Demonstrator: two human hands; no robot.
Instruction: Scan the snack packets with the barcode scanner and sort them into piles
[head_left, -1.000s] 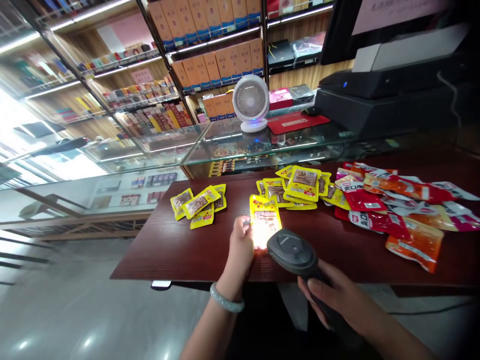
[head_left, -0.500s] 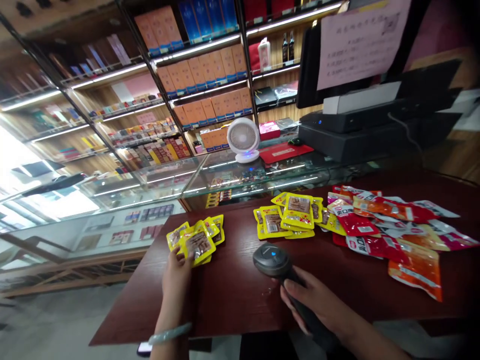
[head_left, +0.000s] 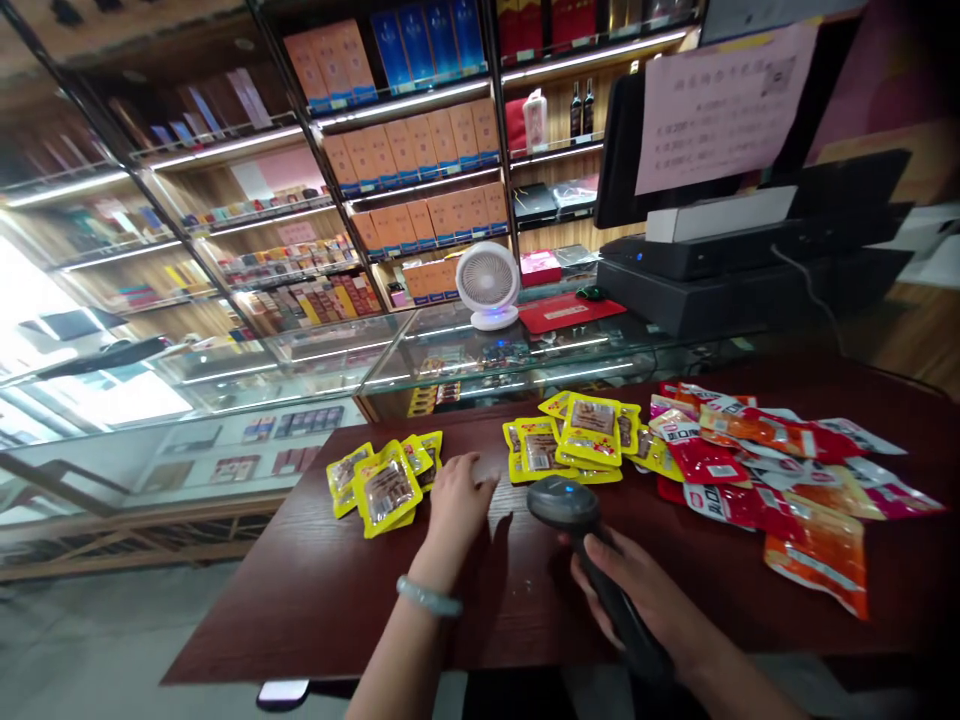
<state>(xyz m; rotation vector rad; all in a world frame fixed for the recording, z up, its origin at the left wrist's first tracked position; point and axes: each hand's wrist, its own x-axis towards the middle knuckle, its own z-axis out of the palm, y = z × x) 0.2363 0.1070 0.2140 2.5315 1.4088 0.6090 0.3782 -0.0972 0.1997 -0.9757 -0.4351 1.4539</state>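
Note:
My right hand (head_left: 630,580) is wrapped around the handle of a black barcode scanner (head_left: 564,503), its head lit by a small blue light. Over the table, my left hand (head_left: 459,495) holds nothing, its fingers apart, between two groups of yellow snack packets. A left pile of yellow packets (head_left: 388,487) lies just beyond its left side. To the right, a middle pile of yellow packets (head_left: 591,425) lies past the scanner head. Red, orange and white snack pouches (head_left: 750,490) are heaped at the right of the dark red wooden table (head_left: 300,610).
Behind the table stands a glass display counter (head_left: 420,350) bearing a white fan (head_left: 488,285) and a red mat (head_left: 570,312). A monitor with a pink notice (head_left: 724,110) and black till equipment (head_left: 712,285) occupy the back right. Stocked shelves (head_left: 412,150) line the wall.
My left hand has let go of the left pile's top yellow packet and moved right. My right hand still grips the scanner, which has shifted slightly right in view.

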